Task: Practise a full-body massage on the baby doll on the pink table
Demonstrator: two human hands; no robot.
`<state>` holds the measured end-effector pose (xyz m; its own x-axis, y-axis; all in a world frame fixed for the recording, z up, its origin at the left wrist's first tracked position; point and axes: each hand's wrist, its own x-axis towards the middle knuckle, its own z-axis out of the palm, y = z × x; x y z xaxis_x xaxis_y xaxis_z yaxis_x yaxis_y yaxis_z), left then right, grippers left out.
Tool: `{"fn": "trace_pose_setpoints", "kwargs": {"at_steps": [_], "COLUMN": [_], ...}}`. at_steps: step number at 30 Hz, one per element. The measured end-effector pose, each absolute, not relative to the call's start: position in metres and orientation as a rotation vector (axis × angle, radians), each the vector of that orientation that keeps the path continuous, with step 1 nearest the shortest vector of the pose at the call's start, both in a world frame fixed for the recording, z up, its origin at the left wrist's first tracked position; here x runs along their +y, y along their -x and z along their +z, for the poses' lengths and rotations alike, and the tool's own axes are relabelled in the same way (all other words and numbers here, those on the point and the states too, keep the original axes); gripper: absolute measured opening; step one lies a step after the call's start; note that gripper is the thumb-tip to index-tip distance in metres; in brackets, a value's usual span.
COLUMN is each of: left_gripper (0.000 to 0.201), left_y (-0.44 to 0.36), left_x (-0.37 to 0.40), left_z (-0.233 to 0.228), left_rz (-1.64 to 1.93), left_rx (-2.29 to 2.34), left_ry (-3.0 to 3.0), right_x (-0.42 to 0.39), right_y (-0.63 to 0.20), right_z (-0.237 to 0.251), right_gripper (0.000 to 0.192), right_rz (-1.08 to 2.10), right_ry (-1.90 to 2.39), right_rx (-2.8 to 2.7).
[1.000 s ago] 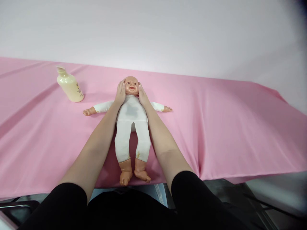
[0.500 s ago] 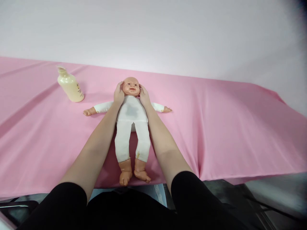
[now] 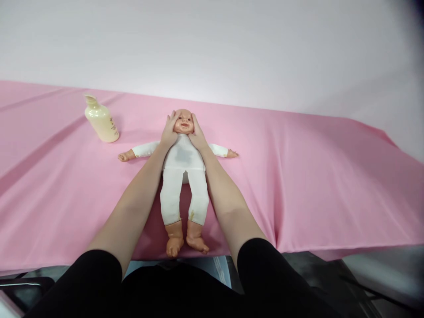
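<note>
A baby doll (image 3: pixel 184 153) lies on its back with arms spread, feet toward me. It has a white cloth body with a grey patch on the chest. My left hand (image 3: pixel 170 131) rests along the left side of the doll's head, fingers stretched out and reaching over the temple and forehead edge. On the opposite side, my right hand (image 3: pixel 198 133) lies against the cheek and temple, its fingers also extended. Both thumbs are low, near the doll's jaw and neck. The doll's ears are hidden under my hands.
A pale yellow pump bottle (image 3: pixel 102 121) stands to the left of the doll. Pink cloth (image 3: pixel 314 185) covers the table, with folds at the right. Behind it rises a white wall (image 3: pixel 212 48). Part of a dark chair frame (image 3: pixel 29 282) shows at the lower left.
My hands have shifted from the sides of the doll's head up and inward onto its temples, covering more of the face's edges. The view has moved slightly.
</note>
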<state>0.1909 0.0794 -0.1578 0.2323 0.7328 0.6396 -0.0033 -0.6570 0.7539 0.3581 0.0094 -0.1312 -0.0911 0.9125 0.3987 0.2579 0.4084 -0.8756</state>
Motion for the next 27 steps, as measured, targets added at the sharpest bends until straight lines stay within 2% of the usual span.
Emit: {"fn": "trace_pose_setpoints", "kwargs": {"at_steps": [4, 13, 17, 21, 23, 27], "left_gripper": [0.059, 0.040, 0.049, 0.036, 0.036, 0.045], "left_y": [-0.192, -0.189, -0.163, -0.113, -0.086, -0.045], "left_x": [0.069, 0.043, 0.041, 0.036, 0.033, 0.036], "left_z": [-0.147, -0.123, -0.095, -0.049, -0.030, -0.014], "left_rz": [1.494, 1.432, 1.625, 1.788, 1.889, 2.042], "left_rx": [0.636, 0.650, 0.687, 0.468, 0.335, 0.260], "left_ry": [-1.950, -1.840, -1.421, -0.829, -0.620, -0.487], "right_x": [0.006, 0.017, 0.018, 0.013, 0.011, 0.010], "right_y": [-0.360, -0.363, -0.365, -0.363, -0.361, -0.361], "right_z": [-0.127, -0.141, -0.144, -0.140, -0.138, -0.140], "right_gripper": [0.096, 0.094, 0.093, 0.092, 0.093, 0.094], "right_rz": [0.644, 0.649, 0.661, 0.702, 0.725, 0.759], "right_ry": [1.049, 1.058, 1.032, 1.043, 1.029, 0.994], "right_rx": [-1.652, -1.622, -1.585, -1.555, -1.549, -1.523]}}
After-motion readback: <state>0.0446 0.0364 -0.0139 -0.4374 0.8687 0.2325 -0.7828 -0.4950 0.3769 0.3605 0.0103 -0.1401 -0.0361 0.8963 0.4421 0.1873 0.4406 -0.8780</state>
